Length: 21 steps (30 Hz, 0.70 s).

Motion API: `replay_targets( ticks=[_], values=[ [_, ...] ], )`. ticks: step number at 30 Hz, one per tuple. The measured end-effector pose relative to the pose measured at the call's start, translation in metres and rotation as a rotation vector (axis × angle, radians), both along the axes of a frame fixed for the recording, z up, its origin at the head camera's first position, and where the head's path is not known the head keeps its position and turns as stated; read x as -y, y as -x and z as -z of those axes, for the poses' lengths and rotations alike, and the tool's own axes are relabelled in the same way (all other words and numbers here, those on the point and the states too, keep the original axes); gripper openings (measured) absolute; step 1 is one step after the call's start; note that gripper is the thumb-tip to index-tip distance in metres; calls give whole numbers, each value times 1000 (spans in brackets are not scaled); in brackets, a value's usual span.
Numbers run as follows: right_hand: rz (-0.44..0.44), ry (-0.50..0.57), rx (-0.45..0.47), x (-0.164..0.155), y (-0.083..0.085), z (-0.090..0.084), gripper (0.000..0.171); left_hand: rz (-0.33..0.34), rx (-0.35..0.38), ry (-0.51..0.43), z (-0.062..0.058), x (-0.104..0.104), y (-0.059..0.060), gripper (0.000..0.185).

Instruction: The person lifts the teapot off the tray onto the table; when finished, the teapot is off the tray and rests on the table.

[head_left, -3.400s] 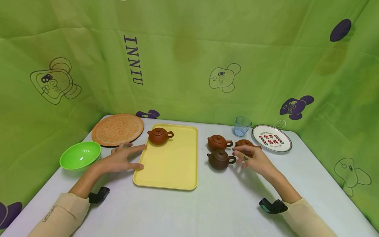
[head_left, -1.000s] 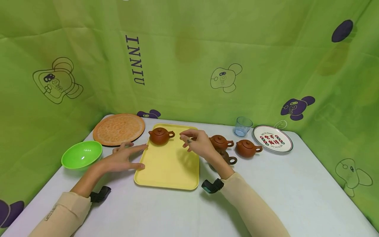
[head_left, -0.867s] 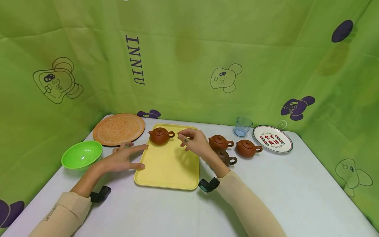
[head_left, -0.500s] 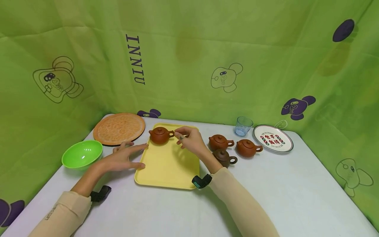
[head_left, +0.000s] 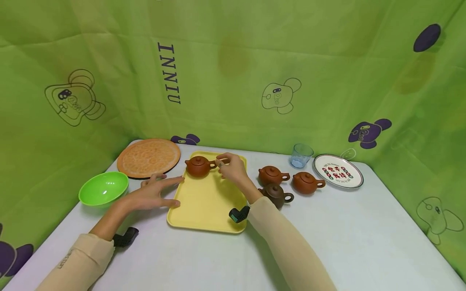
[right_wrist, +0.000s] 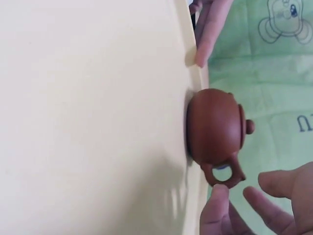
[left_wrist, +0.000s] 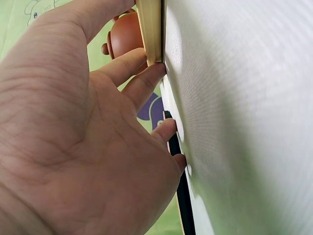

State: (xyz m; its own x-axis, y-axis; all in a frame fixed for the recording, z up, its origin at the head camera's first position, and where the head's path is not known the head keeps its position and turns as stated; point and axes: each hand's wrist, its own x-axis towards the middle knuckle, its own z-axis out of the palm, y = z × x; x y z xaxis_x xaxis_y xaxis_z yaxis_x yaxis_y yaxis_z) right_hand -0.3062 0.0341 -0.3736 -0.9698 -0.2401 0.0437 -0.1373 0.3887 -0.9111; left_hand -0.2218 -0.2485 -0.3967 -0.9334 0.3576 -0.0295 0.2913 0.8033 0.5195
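A reddish-brown teapot (head_left: 198, 167) stands upright with its lid on, in the far left corner of a yellow tray (head_left: 207, 210). My right hand (head_left: 234, 167) is at its handle. In the right wrist view, one fingertip meets or nearly meets the handle (right_wrist: 236, 171), while the thumb (right_wrist: 283, 182) stays apart from it. My left hand (head_left: 151, 194) lies along the tray's left side, thumb and forefinger spread. Its fingertips touch the tray edge (left_wrist: 152, 29) in the left wrist view. Nothing is gripped by either hand.
Right of the tray stand two reddish-brown teapots (head_left: 271, 174) and a dark brown teapot (head_left: 274, 194), partly behind my right forearm. A blue glass (head_left: 301, 156) and a patterned plate (head_left: 337, 171) are farther back. At left are a green bowl (head_left: 103, 189) and an orange round mat (head_left: 149, 157).
From beside the teapots on the right, my right hand has moved left over the tray to the handle of the teapot there. My left hand has kept its place at the tray edge.
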Motion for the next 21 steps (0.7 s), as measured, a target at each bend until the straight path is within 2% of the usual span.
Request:
replay_targets(
  ticks=[6, 11, 21],
  values=[
    [-16, -23, 35, 7, 7, 8, 36, -6, 1, -3, 0, 0, 0, 86],
    [-8, -33, 51, 10, 11, 15, 32, -3, 5, 2, 1, -1, 1, 86],
    [2, 17, 73, 13, 11, 19, 27, -7, 6, 7, 0, -1, 1, 87]
  ],
)
